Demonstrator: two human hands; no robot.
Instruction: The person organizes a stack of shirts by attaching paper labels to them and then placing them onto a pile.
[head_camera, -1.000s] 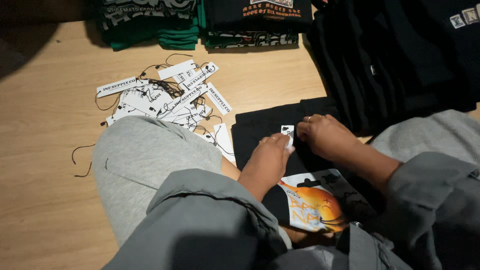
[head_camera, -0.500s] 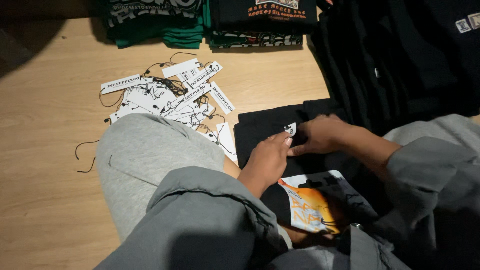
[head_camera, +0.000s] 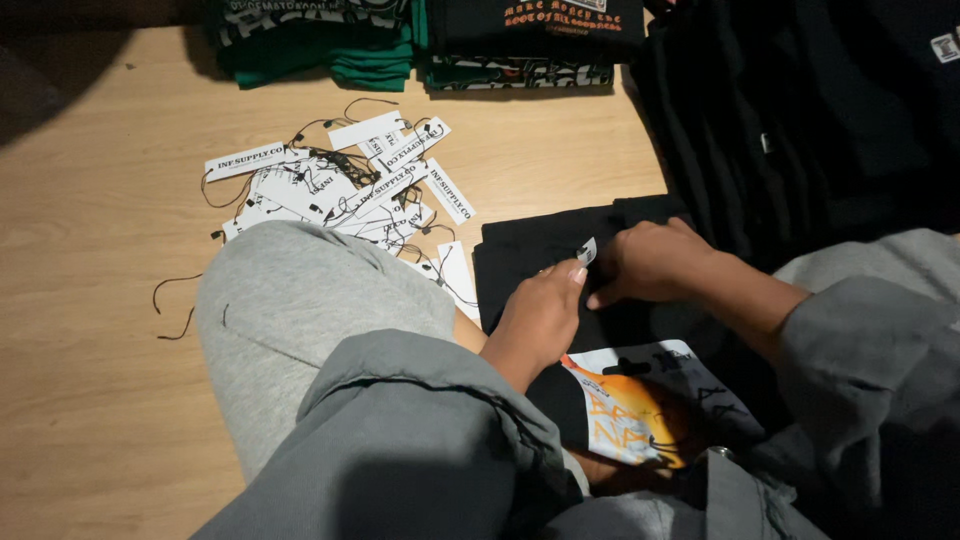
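Seated on a wood floor (head_camera: 90, 300), a person pinches a small white label (head_camera: 587, 250) between the left hand (head_camera: 540, 315) and right hand (head_camera: 655, 262), fingertips pressed together on it above a folded black shirt (head_camera: 530, 250). Left of the grip, hang tags (head_camera: 340, 190) crowd the shirt's edge and a grey knee (head_camera: 300, 300) hems it in; dark garments (head_camera: 800, 120) close the right, folded stacks (head_camera: 420, 40) lie beyond. Bare floor opens farther left.
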